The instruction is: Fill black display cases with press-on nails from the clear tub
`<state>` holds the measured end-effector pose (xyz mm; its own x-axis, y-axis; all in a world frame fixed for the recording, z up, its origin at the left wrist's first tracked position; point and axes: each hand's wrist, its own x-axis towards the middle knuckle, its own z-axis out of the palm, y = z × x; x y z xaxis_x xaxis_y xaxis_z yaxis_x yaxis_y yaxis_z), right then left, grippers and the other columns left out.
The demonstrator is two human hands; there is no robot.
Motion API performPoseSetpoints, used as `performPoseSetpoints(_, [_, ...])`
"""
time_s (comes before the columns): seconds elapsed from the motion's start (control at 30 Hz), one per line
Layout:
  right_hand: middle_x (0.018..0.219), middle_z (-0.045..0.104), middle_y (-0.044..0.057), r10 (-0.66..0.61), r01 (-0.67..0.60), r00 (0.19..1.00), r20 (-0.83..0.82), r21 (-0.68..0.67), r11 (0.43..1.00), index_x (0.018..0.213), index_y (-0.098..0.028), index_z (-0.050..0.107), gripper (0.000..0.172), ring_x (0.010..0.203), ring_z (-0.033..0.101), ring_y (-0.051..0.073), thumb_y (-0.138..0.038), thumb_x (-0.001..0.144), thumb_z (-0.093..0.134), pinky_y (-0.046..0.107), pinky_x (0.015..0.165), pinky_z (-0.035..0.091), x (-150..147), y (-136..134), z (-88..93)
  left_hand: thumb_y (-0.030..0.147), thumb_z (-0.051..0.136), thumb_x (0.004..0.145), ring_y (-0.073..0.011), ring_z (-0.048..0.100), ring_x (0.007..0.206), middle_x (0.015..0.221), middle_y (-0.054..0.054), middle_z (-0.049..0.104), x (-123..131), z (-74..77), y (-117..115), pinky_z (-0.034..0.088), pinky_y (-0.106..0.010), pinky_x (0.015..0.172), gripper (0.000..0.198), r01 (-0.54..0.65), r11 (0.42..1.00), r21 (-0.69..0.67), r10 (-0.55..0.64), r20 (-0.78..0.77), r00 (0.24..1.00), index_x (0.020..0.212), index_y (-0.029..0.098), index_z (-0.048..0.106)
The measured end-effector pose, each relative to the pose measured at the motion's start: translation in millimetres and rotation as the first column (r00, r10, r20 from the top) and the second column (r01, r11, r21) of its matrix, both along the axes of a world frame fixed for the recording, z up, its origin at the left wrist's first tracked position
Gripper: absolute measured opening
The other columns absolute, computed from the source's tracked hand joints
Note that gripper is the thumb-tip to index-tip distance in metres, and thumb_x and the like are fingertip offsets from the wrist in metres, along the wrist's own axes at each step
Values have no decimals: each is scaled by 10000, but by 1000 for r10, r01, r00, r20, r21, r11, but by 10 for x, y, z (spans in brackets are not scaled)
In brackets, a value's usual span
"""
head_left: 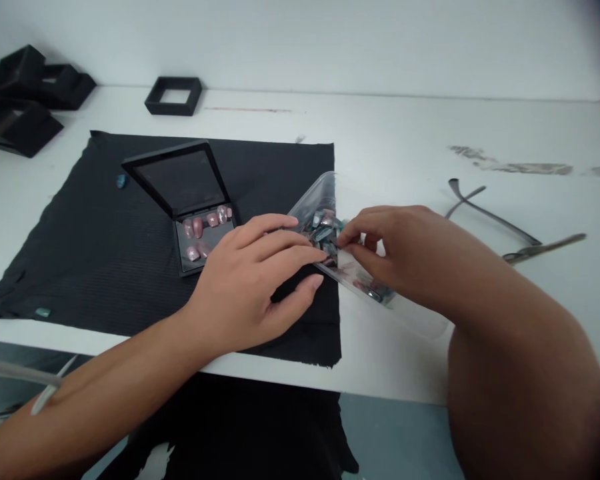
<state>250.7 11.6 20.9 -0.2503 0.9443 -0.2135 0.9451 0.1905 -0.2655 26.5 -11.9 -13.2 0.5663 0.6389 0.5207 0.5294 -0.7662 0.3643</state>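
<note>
A clear plastic container (pixel 320 190) full of several small teal and pink press-on nails lies tilted at the right edge of a black cloth (pixel 105 247). My left hand (pixel 253 280) rests on the cloth, fingers stretched toward the container's mouth, touching the nails. My right hand (pixel 400 250) lies over the container, thumb and forefinger pinched together at the nail pile; what they pinch is too small to name. An open black display case (pixel 190 200) holding several pink nails sits just left of my left hand.
Two loose teal nails lie on the cloth, one (pixel 121 180) far left of the case, one (pixel 43 312) near the front edge. Metal tweezers (pixel 495 220) and scissors (pixel 543 249) lie to the right. Black box parts (pixel 27 100) and a black frame (pixel 174 95) stand at the back left.
</note>
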Motion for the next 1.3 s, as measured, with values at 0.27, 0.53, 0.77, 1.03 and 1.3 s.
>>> performPoseSetpoints(0.27, [702, 726, -7, 13, -12, 999, -34, 10, 1000, 963, -314, 779, 226, 611, 641, 221, -272, 867, 579, 359, 542, 430, 38, -13, -43, 238, 663, 927, -248, 638, 1256, 1114, -42, 775, -1, 0, 3, 538, -415, 1099, 207, 13, 1000, -4, -13, 1, 1000, 1118, 187, 723])
performPoseSetpoints(0.53, [665, 709, -37, 22, -28, 995, -95, -56, 998, 936, -300, 696, 112, 622, 656, 203, -289, 866, 610, 334, 532, 431, 45, -4, -40, 237, 668, 925, -247, 640, 1239, 1105, -50, 773, -3, 11, -2, 525, -404, 1118, 212, 26, 1000, 11, -26, -8, 1000, 1116, 163, 725])
performPoseSetpoints(0.77, [649, 692, -53, 35, -45, 988, -152, -64, 997, 841, -296, 679, 81, 511, 586, 150, -274, 875, 609, 312, 504, 442, 90, -11, -56, 242, 672, 924, -244, 622, 1258, 1116, -40, 768, -10, -6, -3, 521, -396, 1115, 234, 19, 1000, 4, -19, -10, 1000, 1137, 164, 730])
performPoseSetpoints(1.03, [733, 760, -11, 37, 5, 849, -527, 78, 997, 872, -277, 811, 89, 518, 609, 114, -313, 855, 731, 247, 439, 469, 159, -67, 106, 246, 665, 926, -248, 618, 1262, 1115, -41, 767, -29, 1, -15, 531, -404, 1098, 224, 17, 1000, -25, -17, 2, 1000, 1128, 172, 729])
performPoseSetpoints(1.3, [848, 805, 11, 149, -34, 728, -669, 181, 983, 906, -260, 820, 90, 647, 694, 123, -252, 860, 744, 218, 486, 544, 176, -77, 144, 263, 651, 938, -258, 615, 1272, 1137, -52, 767, -15, 6, -16, 526, -425, 1103, 233, 28, 999, -33, -28, -4, 1000, 1139, 172, 724])
